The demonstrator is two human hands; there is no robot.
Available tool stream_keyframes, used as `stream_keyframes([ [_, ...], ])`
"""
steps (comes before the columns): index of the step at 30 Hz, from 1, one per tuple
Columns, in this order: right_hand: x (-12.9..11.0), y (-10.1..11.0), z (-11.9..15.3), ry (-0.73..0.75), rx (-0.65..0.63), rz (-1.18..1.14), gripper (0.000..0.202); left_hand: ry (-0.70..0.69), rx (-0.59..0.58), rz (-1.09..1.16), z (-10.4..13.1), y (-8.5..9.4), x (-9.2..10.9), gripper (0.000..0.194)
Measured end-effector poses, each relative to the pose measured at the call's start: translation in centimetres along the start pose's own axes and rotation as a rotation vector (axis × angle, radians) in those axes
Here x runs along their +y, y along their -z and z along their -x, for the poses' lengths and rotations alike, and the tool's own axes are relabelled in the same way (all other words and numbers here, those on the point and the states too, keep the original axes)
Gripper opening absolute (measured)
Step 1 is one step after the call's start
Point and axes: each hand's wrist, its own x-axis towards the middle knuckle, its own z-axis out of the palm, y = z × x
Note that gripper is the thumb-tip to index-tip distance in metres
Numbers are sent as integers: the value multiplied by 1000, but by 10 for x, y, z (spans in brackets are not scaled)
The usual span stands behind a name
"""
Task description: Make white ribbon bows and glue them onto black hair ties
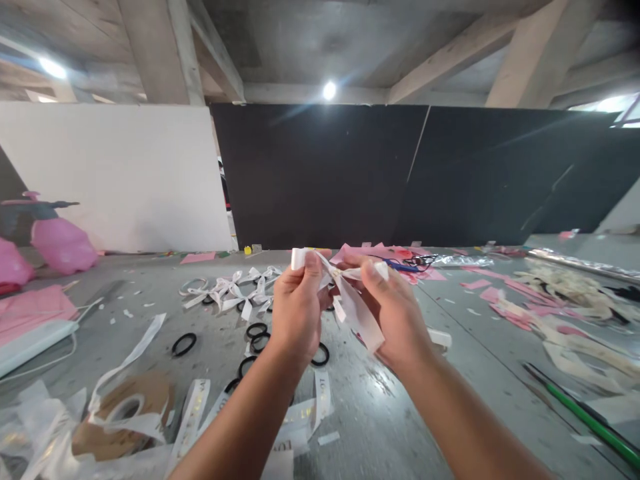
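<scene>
A white ribbon (353, 310) knotted into a bow is stretched between my two hands above the table. My left hand (300, 303) pinches one loop of it between thumb and fingers. The other loop is pinched in my right hand (393, 307), with a wide tail hanging down beside those fingers. Whether a ring sits inside the knot is hidden. Just beyond my left hand lies a pile of finished white bows (235, 290). Several black hair ties (260, 341) are scattered beneath my left wrist, along with printed ribbon strips (300, 417) near the front.
At the front left sits a ribbon roll on a cardboard disc (150, 400). Pink spray bottles (63, 243) and a pink packet (37, 310) stand farther left. Ribbon scraps (575, 327) and a green-handled tool (590, 413) lie right. Black panels (325, 177) rise behind the table.
</scene>
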Motion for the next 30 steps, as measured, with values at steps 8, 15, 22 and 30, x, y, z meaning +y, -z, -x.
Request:
stream_keyframes([
  [8, -8, 4, -8, -4, -7, 44, 15, -101, -237, -282, -2, 8, -6, 27],
  [15, -10, 7, -12, 18, 68, 50, 23, -147, -330, -469, 0, 8, -6, 23],
  [22, -10, 15, -12, 32, 30, 68, 31, -117, -334, -679, -8, 20, 3, 36],
  [30, -7, 20, -11, 143, 149, 441, 33, -341, -229, -843, -7, 17, 10, 36],
])
